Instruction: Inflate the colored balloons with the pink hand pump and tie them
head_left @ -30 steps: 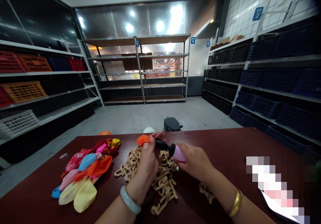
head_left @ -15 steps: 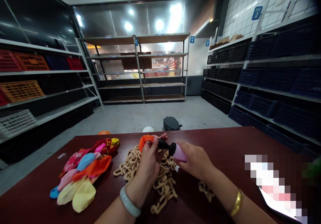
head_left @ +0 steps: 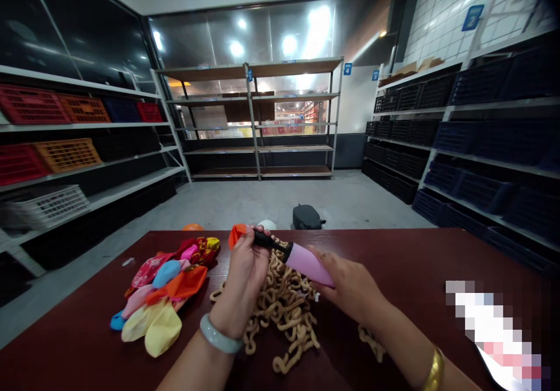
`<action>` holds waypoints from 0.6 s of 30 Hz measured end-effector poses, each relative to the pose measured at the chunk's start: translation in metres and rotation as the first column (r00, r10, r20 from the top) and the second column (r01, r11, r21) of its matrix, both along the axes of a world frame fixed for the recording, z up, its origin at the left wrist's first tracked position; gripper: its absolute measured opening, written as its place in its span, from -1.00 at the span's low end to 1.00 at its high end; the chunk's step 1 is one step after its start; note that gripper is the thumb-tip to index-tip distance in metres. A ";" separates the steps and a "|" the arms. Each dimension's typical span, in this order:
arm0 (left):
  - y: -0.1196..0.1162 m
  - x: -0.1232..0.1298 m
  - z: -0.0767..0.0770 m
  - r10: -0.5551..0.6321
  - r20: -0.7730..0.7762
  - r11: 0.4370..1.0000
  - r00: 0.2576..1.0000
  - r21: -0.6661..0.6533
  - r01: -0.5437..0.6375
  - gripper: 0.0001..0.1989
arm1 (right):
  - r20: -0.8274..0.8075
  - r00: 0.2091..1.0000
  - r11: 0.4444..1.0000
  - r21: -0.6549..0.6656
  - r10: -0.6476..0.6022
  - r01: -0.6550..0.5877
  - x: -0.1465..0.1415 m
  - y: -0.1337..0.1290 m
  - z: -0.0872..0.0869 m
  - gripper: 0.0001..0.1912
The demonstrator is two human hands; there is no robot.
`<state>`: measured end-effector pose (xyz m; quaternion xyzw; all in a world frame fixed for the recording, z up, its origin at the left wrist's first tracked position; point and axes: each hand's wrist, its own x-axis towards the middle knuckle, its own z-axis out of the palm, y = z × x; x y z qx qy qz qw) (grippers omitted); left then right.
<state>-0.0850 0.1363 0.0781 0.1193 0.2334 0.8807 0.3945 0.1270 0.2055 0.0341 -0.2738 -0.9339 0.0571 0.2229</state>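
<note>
My left hand [head_left: 248, 262] pinches an orange balloon [head_left: 237, 235] at the black nozzle [head_left: 265, 240] of a pump. The balloon looks limp, and its neck is hidden by the fingers. My right hand [head_left: 345, 280] is wrapped round the far end of the pump's pink body [head_left: 308, 264]. Under both hands lies a pile of tan looped pieces [head_left: 284, 306]; a few more [head_left: 371, 343] lie apart, below my right forearm. To the left, flat balloons [head_left: 168, 289] in red, blue, pink, orange and yellow are heaped on the dark red table [head_left: 402, 251].
A blurred-out white item [head_left: 494, 332] lies at the table's right. Beyond the table, a dark bag [head_left: 307, 217], a white round thing and an orange one [head_left: 193, 227] are on the floor. Shelves with crates [head_left: 67, 154] stand left and right, with a rack [head_left: 254, 122] at the back.
My left hand and the orange balloon have moved left. More of the pump's pink body shows between my hands, which are farther apart. The whole view has shifted slightly.
</note>
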 end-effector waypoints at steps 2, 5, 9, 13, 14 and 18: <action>-0.003 -0.021 0.005 0.026 -0.004 1.000 1.000 0.018 -0.025 -0.86 | -0.020 1.000 1.000 0.006 0.009 -0.009 0.001 0.003 0.000 -0.31; -0.008 -0.047 0.010 0.076 -0.010 0.995 0.997 0.069 -0.075 -0.86 | -0.024 1.000 0.999 0.048 0.014 -0.013 0.007 0.009 0.001 -0.29; -0.009 -0.056 0.013 0.106 0.011 0.992 0.994 0.069 -0.106 -0.85 | -0.005 0.999 0.995 0.091 0.032 -0.032 0.016 0.017 0.004 -0.26; -0.003 -0.033 0.007 0.104 0.045 0.994 0.994 0.026 -0.105 -0.87 | -0.005 0.997 0.995 0.070 0.072 -0.072 0.020 0.016 0.009 -0.28; -0.001 -0.025 0.004 0.087 0.051 0.996 0.995 0.016 -0.088 -0.88 | -0.003 0.997 0.995 0.069 0.071 -0.071 0.020 0.015 0.010 -0.28; 0.006 0.006 -0.006 -0.024 0.103 0.998 0.994 -0.055 0.030 -0.89 | -0.004 0.999 0.995 0.082 0.049 -0.048 0.014 0.010 0.008 -0.27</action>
